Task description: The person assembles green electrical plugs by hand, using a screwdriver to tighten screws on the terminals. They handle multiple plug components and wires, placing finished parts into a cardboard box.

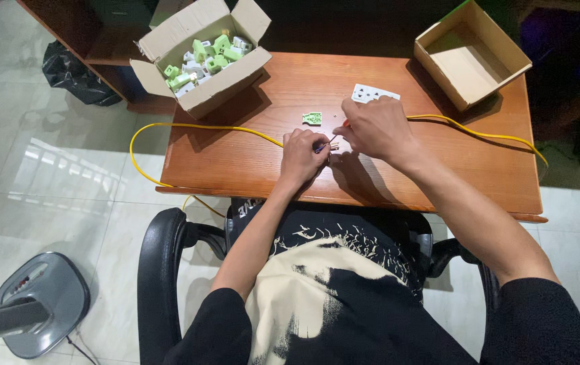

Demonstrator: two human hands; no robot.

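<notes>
Near the desk's (236, 162) front edge, your left hand (301, 157) is closed around the yellow cable's (188, 126) bared end; your right hand (374, 128) pinches a red-handled tool (345, 124) beside it.

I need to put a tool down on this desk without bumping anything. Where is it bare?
Bare: desk front left below the yellow cable, and front right below the empty box. Crowded: the middle, around both hands, green part and white plate.
</notes>
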